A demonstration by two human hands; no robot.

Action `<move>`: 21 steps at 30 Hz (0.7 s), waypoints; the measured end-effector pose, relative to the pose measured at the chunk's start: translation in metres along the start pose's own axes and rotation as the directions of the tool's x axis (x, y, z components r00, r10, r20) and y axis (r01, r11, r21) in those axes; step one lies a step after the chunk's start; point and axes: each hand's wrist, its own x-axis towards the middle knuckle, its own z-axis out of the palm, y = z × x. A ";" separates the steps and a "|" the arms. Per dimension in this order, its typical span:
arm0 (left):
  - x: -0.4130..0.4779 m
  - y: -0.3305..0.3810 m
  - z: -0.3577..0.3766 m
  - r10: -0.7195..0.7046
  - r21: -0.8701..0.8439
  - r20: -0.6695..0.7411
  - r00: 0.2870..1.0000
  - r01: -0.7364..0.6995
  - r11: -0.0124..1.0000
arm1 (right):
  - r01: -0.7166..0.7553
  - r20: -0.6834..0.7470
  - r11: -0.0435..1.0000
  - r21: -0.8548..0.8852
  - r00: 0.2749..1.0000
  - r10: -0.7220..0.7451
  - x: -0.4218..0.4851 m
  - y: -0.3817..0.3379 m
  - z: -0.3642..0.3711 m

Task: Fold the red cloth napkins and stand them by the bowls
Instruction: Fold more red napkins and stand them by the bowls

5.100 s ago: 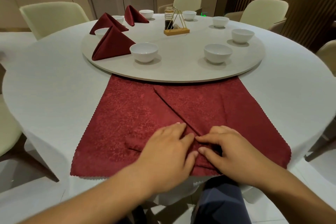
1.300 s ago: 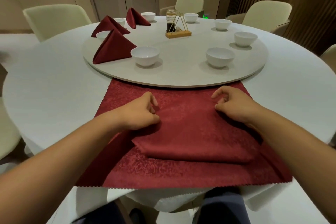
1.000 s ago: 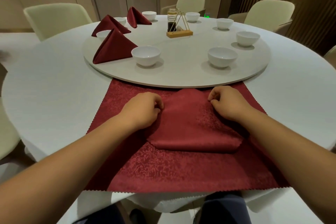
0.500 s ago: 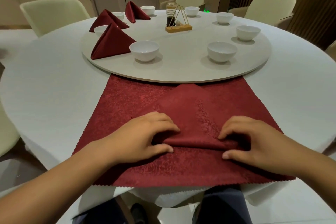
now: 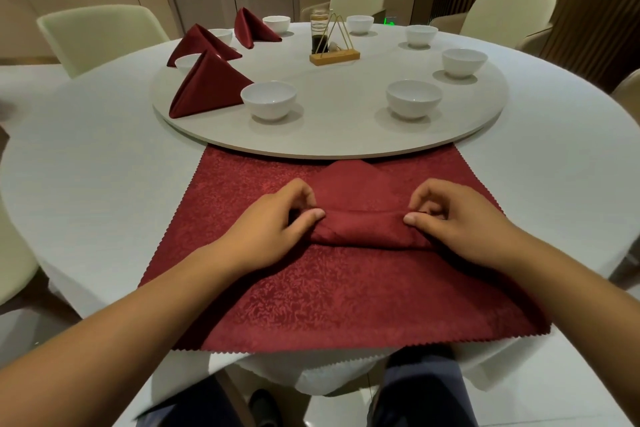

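A red napkin (image 5: 360, 218) lies folded on a flat red cloth (image 5: 311, 295) at the table's near edge, its point toward the turntable and its near edge rolled up. My left hand (image 5: 277, 225) pinches the roll's left end. My right hand (image 5: 457, 218) pinches its right end. Three folded red napkins stand on the turntable: one (image 5: 207, 87) beside the nearest left bowl (image 5: 268, 101), two more (image 5: 201, 43) (image 5: 252, 28) farther back. Another white bowl (image 5: 414, 101) sits near right with no napkin beside it.
The grey turntable (image 5: 346, 135) carries several more white bowls and a wooden condiment stand (image 5: 332, 45) with a bottle. The white tablecloth (image 5: 97, 166) covers the round table. Cream chairs (image 5: 100, 35) ring it. My legs show under the near edge.
The napkin's bottom edge has been rolled up away from me. Both hands shifted from pressing the fold's near edge to pinching the ends of the roll, slightly farther from me.
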 end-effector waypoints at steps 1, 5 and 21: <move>0.002 -0.002 0.002 -0.016 -0.015 -0.011 1.000 0.016 1.000 | -0.008 -0.011 1.000 0.005 1.000 0.008 0.002 0.003 0.003; 0.002 -0.007 0.003 -0.029 -0.100 0.040 0.999 0.033 0.994 | 0.017 0.010 0.999 -0.035 1.000 -0.016 0.002 0.007 0.008; 0.014 -0.016 -0.006 -0.196 -0.359 0.097 0.976 0.218 0.908 | -0.104 0.152 0.989 0.108 0.984 0.087 0.012 0.007 -0.006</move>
